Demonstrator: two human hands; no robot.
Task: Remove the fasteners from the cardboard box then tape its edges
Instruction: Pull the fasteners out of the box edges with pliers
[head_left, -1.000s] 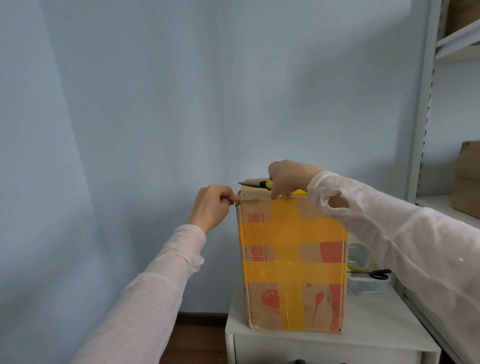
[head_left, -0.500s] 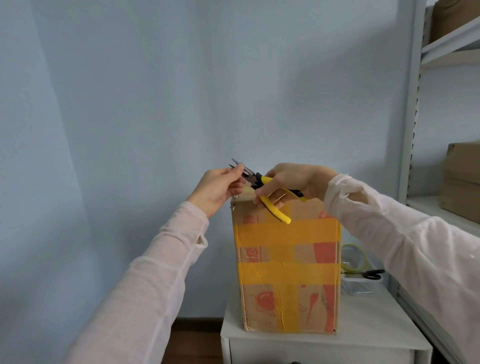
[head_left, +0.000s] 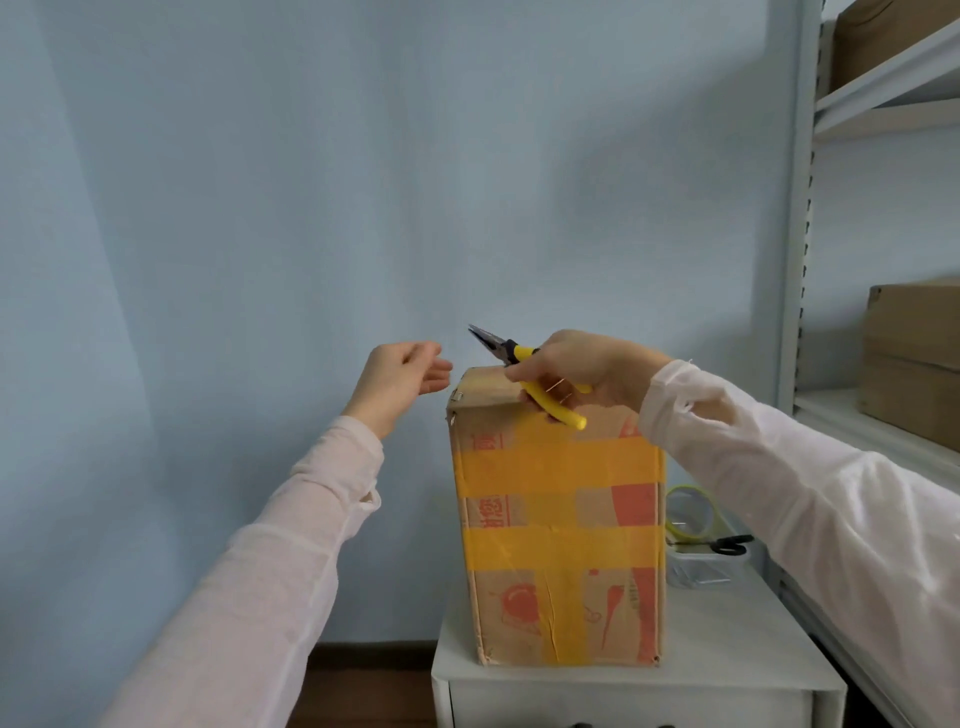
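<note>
Curled round the yellow-handled pliers (head_left: 519, 355), the right hand (head_left: 587, 364) gripped them above the top front edge of the cardboard box (head_left: 558, 519), tips pointing up and left. The left hand (head_left: 400, 376) hung just left of the box's top corner, fingers loosely bent, holding nothing. The box stood upright on a white cabinet (head_left: 727, 654), near its front-left edge. A tape roll (head_left: 691, 512), scissors (head_left: 727, 544) and a clear tray (head_left: 696, 574) lay behind its right side. Metal shelving (head_left: 800, 260) closed off the right; open space lay left, against the pale blue wall (head_left: 260, 208).
</note>
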